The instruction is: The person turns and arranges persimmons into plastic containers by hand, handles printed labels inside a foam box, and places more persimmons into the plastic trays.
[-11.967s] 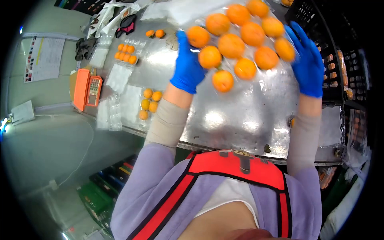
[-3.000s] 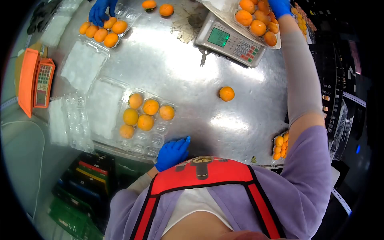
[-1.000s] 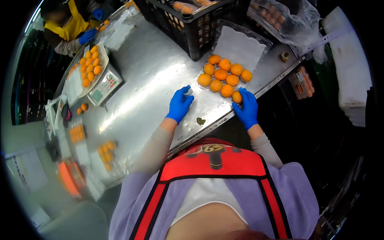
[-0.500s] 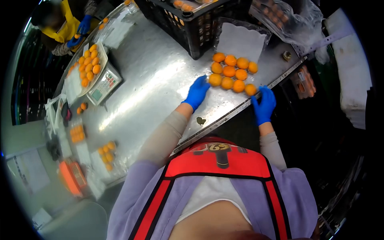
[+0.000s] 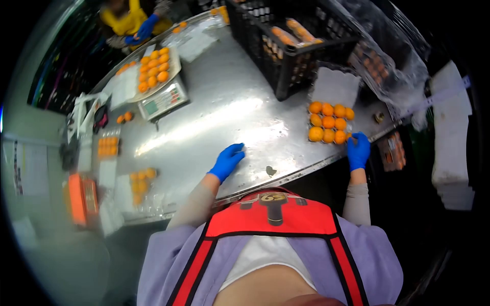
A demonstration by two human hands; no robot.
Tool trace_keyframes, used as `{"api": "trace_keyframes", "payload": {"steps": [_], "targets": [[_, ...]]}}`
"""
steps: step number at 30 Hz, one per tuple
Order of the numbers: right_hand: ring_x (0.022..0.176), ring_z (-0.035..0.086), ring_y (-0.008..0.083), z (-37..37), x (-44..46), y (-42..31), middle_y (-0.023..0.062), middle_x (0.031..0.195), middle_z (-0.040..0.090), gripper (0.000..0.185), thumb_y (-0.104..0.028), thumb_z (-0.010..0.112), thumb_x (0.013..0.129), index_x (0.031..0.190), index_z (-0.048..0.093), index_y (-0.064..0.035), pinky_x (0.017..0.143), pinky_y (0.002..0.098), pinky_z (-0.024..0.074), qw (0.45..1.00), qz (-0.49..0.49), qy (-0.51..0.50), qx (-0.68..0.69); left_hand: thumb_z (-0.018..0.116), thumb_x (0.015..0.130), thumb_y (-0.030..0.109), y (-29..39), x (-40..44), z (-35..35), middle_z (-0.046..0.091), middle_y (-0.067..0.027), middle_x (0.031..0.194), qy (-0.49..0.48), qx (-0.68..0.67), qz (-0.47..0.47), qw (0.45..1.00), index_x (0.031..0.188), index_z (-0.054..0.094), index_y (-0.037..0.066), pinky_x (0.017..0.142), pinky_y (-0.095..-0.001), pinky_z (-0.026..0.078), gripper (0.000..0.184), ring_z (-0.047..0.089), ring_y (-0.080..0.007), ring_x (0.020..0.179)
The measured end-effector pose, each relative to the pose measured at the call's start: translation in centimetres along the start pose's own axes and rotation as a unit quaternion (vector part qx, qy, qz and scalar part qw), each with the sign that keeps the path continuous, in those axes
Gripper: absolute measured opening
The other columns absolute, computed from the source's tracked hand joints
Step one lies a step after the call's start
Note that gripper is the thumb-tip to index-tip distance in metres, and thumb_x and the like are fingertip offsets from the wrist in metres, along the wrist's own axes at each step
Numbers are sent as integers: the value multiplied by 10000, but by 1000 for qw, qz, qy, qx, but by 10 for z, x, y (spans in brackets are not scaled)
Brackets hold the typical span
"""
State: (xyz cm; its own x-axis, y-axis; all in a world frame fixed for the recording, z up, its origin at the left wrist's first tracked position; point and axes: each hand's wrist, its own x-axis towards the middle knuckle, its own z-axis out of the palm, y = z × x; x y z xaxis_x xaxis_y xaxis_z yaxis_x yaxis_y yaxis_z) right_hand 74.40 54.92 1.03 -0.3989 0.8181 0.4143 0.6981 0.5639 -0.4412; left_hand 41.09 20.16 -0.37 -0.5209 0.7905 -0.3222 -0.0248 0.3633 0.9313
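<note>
While the left hand is open, the right hand touches fruit, grip unclear; apron reads "59".

- The steel table is bright, a long white streak of glare crossing its middle and patchy glints nearer its front edge.
- Left of the table, the grey-green wall looks dim and hazy; a thin bluish-white glow shows at the far rim.
- Right of the table, deep shadow swallows detail around a pale white stack.
- Orange fruit at the table's right end reads fairly clearly; that at its left end is smeared.
- Wide-angle distortion bows the table's edges inside black corners.
</note>
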Motion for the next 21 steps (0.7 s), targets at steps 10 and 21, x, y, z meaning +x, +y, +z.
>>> {"api": "trace_keyframes", "payload": {"steps": [10, 21], "targets": [[902, 643, 212, 8, 254, -208, 127, 983, 664, 269, -149, 651, 832, 1067, 619, -23, 794, 302, 488, 927, -304, 24, 216, 592, 870, 112, -40, -151, -63, 584, -81, 1174, 301, -80, -63, 948, 1190, 557, 9, 917, -288, 426, 338, 534, -156, 1069], [1012, 625, 308, 136, 412, -218, 188, 1022, 654, 509, -244, 750, 620, 1064, 643, -19, 836, 376, 487, 857, -60, -397, -323, 645, 826, 128, -40, -239, -55, 612, -102, 1090, 389, -14, -84, 917, 1225, 548, 37, 829, -277, 469, 420, 580, -143, 918]]}}
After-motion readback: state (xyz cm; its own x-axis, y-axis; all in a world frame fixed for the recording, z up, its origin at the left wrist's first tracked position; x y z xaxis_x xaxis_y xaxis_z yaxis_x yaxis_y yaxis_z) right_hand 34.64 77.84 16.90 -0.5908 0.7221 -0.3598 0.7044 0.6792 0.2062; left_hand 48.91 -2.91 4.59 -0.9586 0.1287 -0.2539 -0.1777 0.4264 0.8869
